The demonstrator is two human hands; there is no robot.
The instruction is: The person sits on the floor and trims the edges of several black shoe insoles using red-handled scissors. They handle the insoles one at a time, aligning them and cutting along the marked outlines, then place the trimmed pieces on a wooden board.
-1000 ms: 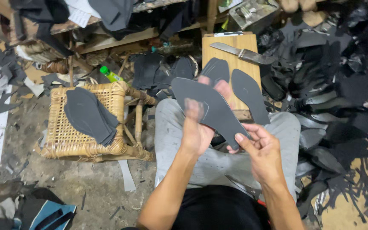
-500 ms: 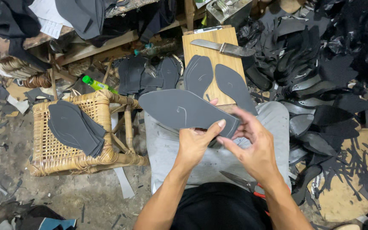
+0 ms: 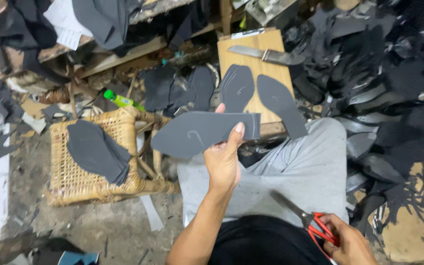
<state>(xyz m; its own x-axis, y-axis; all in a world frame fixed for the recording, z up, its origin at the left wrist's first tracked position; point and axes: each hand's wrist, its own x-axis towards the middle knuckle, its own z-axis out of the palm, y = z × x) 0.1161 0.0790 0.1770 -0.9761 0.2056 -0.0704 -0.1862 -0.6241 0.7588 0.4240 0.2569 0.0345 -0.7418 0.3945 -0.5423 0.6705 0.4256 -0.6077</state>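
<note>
My left hand holds up a dark grey sole-shaped cutout by its lower edge, level, toe pointing left and heel end cut straight. My right hand is low at the right, over my lap, shut on red-handled scissors whose blades point up-left. Two more dark sole shapes lie on a wooden cutting board resting on my knees, with a knife across the board's far end.
A wicker stool at the left carries a stack of cut soles. A green bottle lies behind it. Heaps of black offcuts fill the right side. Wooden planks and dark cloth sit along the back.
My right hand has let go of the sole and dropped to my lap, where it took up the red scissors. My left hand alone now holds the sole, slightly lower and further left.
</note>
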